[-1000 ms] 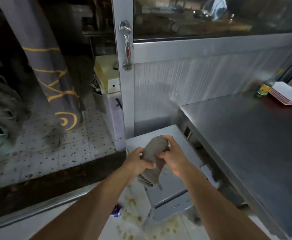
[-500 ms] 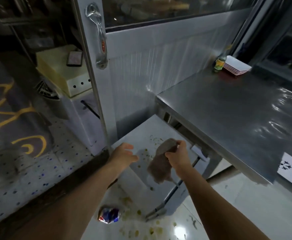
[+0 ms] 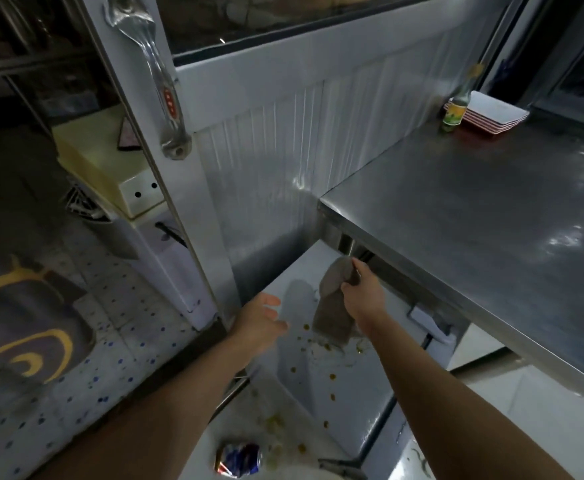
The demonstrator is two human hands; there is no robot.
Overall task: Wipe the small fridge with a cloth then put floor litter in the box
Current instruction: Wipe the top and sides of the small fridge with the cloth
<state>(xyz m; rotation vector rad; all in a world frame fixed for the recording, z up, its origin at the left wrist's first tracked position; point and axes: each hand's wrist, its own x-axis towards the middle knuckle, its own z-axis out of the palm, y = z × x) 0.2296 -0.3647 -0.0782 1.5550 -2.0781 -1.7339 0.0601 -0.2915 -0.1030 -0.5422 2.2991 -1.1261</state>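
To my right, a steel counter (image 3: 474, 216) holds a small bottle (image 3: 454, 112) just beside stacked white plates (image 3: 495, 112); a metal door handle (image 3: 159, 84) gleams upper left.

This looks like a small food stall or commercial kitchen. A stainless-steel counter (image 3: 474, 216) fills the right of the frame, with a stack of white plates (image 3: 491, 114) and a green-labelled bottle (image 3: 454, 112) at its far corner in the upper right. An aluminium-framed door (image 3: 283, 140) with a metal handle (image 3: 160, 88) stands behind, and a low white fridge (image 3: 349, 389) sits under the counter on the tiled floor (image 3: 117, 327).
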